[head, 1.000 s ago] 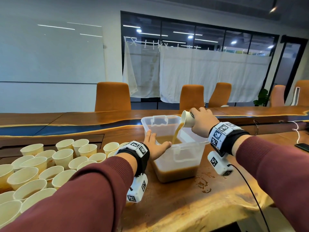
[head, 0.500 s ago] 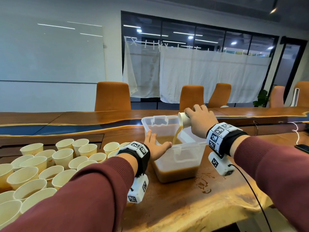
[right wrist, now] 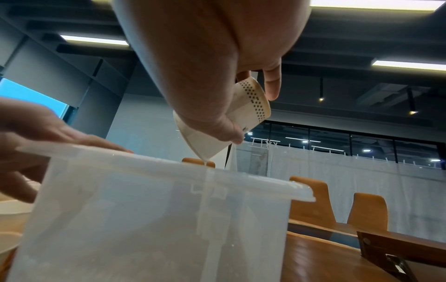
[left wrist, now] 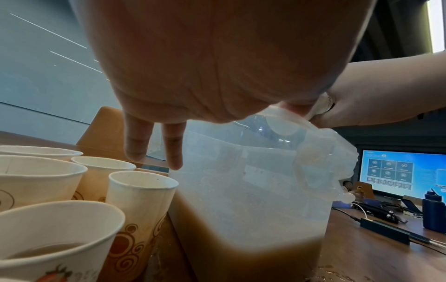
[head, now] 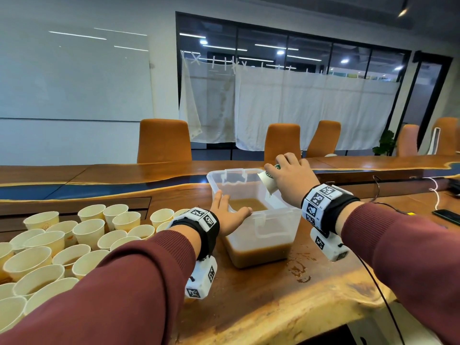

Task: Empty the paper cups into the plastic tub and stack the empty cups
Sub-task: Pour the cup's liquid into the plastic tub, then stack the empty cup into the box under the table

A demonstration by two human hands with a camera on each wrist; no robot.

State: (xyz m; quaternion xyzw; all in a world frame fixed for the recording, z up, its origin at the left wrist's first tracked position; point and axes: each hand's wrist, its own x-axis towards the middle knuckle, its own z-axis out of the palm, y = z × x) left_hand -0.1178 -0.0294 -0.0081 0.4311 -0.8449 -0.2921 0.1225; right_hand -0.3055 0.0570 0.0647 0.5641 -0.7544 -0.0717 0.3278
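Observation:
A clear plastic tub (head: 271, 220) (left wrist: 251, 190) (right wrist: 149, 219) holds brown liquid on the wooden table. My right hand (head: 288, 178) (right wrist: 217, 91) grips a paper cup (head: 270, 181) (right wrist: 231, 122) tipped mouth-down over the tub's right side, and a thin trickle falls from its rim. My left hand (head: 230, 214) (left wrist: 169, 122) rests on the tub's left rim, thumb over the near edge and straight fingers down the outside wall. Several paper cups (head: 74, 240) (left wrist: 142, 192) stand crowded to the left, some with brown liquid.
Brown spills (head: 298, 270) wet the table right of the tub. A phone (head: 446, 216) and a white cable (head: 434, 192) lie at far right. Orange chairs (head: 164, 140) line the table's far side. The table's near edge (head: 273, 317) runs close below my arms.
The right hand has tipped the cup further, from sideways to nearly upside down, and the thick brown stream has thinned to a trickle. The left hand has stayed on the tub.

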